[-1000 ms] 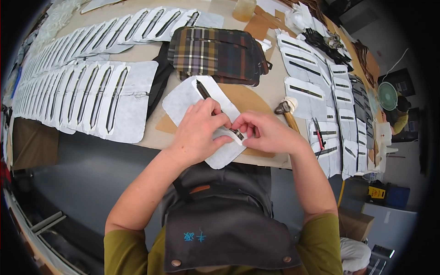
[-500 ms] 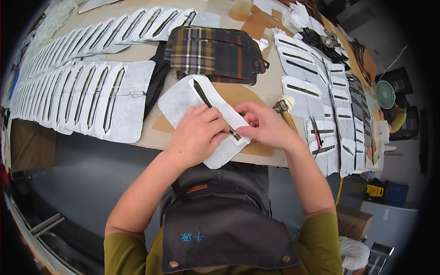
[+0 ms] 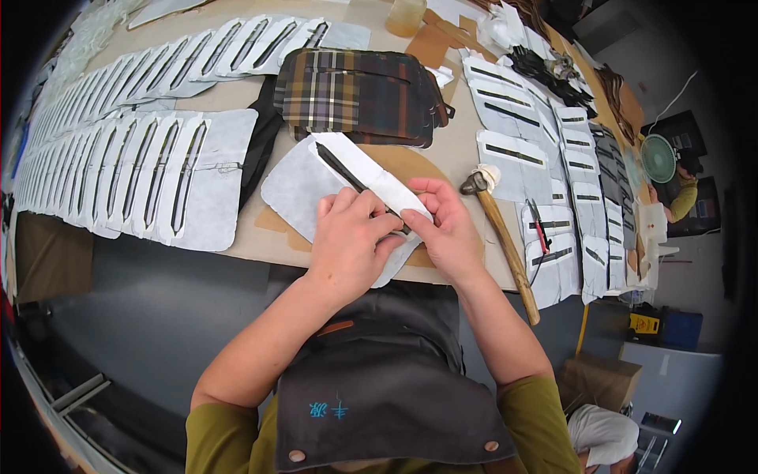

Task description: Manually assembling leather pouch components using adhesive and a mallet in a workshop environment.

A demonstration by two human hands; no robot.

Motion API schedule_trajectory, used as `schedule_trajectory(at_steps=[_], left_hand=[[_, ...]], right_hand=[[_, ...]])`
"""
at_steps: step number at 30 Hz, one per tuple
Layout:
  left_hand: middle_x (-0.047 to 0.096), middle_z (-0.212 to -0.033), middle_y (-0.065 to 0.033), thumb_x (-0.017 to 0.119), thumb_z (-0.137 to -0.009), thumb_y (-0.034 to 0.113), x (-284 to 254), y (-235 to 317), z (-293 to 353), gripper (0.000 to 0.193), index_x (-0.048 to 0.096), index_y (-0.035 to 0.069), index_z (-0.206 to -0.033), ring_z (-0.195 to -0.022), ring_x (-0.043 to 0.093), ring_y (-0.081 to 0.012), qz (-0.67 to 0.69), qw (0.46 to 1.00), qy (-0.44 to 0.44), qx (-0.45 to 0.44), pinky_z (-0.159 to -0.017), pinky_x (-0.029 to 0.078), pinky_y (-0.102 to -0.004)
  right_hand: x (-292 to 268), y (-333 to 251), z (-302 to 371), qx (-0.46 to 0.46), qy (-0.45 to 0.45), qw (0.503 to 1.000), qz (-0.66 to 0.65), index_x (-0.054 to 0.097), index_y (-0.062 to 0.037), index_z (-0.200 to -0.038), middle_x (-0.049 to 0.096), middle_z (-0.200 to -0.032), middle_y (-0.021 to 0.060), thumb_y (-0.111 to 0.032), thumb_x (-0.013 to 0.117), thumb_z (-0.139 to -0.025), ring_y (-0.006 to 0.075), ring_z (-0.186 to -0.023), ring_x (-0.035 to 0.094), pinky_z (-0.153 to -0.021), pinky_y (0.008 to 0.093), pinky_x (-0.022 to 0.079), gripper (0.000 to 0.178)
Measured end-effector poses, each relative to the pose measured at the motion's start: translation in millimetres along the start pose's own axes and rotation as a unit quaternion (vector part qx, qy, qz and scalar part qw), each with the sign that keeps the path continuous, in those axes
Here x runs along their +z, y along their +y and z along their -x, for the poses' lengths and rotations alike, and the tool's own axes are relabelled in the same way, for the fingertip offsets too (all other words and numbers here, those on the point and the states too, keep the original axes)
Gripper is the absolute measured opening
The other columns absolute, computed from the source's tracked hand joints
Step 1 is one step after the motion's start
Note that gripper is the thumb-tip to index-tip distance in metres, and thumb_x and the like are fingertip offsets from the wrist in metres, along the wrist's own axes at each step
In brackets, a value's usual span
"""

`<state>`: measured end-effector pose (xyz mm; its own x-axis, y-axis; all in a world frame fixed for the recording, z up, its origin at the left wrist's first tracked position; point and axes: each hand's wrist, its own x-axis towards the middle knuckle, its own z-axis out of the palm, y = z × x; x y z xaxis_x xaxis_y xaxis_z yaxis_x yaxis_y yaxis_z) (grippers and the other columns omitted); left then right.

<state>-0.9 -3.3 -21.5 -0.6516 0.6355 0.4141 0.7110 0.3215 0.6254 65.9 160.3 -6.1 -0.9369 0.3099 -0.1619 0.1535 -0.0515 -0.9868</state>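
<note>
A light grey fabric panel [image 3: 296, 189] with rounded corners lies slanted in front of me at the table's edge. Along it runs a dark slot, seemingly with a zipper [image 3: 338, 164], bordered by a white strip [image 3: 371, 170]. My left hand [image 3: 354, 241] is closed, its curled fingers and thumb gripping the panel at the slot's lower half. On the right, my right hand [image 3: 448, 233] pinches the strip's lower end between thumb and fingers. Both hands hide the slot's lower end. Under the panel lies a tan board [image 3: 422, 162].
A plaid backpack piece [image 3: 355, 99] lies beyond the panel. Rows of similar slotted panels [image 3: 225, 209] overlap at left, more [image 3: 513, 178] at right. A wooden-handled hammer [image 3: 505, 237] lies beside my right forearm, its handle overhanging the edge. Red-handled snips [image 3: 540, 229] rest on panels. Another person [image 3: 683, 197] is far right.
My right hand and forearm have shifted left, uncovering the hammer's handle. The right thumb now presses over the white strip. My left hand stays on the panel; the whole view has shifted slightly.
</note>
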Motion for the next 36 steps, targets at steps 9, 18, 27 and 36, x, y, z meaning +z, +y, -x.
schedule_trajectory(at_steps=[9,18,27,36], left_hand=[[0.057,-0.091,0.0026,0.082,-0.077,0.016,-3,1,-3,0.014,0.076,0.017,-0.089,-0.092,0.053,-0.0210,-0.004,1.000,0.001,0.027,-0.088,0.036,-0.0397],[0.059,-0.094,0.0015,0.084,-0.075,0.016,-6,0,-3,0.016,0.075,0.016,-0.088,-0.093,0.054,-0.0214,0.033,0.999,-0.025,0.032,-0.088,0.036,-0.0391],[0.060,-0.096,-0.0005,0.084,-0.075,0.015,-5,0,-5,0.021,0.072,0.013,-0.093,-0.095,0.054,-0.0234,0.011,0.999,-0.041,0.016,-0.089,0.037,-0.0397],[0.061,-0.100,-0.0007,0.086,-0.073,0.018,-4,0,-5,0.027,0.068,0.013,-0.093,-0.099,0.055,-0.0242,0.010,0.999,-0.037,0.008,-0.090,0.036,-0.0399]], right_hand=[[-13,1,-8,0.013,-0.020,0.999,0.044,0.051,-0.0032,-0.131,0.070,-0.100,0.0045,-0.001,0.064,-0.095,0.0088,-0.089,0.065,-0.077,0.0242,0.051,0.038],[-32,-30,-7,0.127,-0.108,0.980,0.113,0.052,-0.0067,-0.137,0.068,-0.095,-0.0017,-0.008,0.068,-0.093,0.0026,-0.081,0.061,-0.064,0.0187,0.049,0.047],[-29,-52,-9,-0.074,-0.154,0.901,0.398,0.070,-0.0066,-0.104,0.058,-0.079,0.0006,-0.001,0.072,-0.080,0.0101,-0.070,0.055,-0.062,0.0266,0.045,0.025],[-20,-75,-47,-0.019,-0.352,0.782,0.514,0.070,-0.0072,-0.092,0.065,-0.074,0.0055,-0.006,0.067,-0.076,0.0235,-0.071,0.063,-0.066,0.0373,0.048,0.017]])
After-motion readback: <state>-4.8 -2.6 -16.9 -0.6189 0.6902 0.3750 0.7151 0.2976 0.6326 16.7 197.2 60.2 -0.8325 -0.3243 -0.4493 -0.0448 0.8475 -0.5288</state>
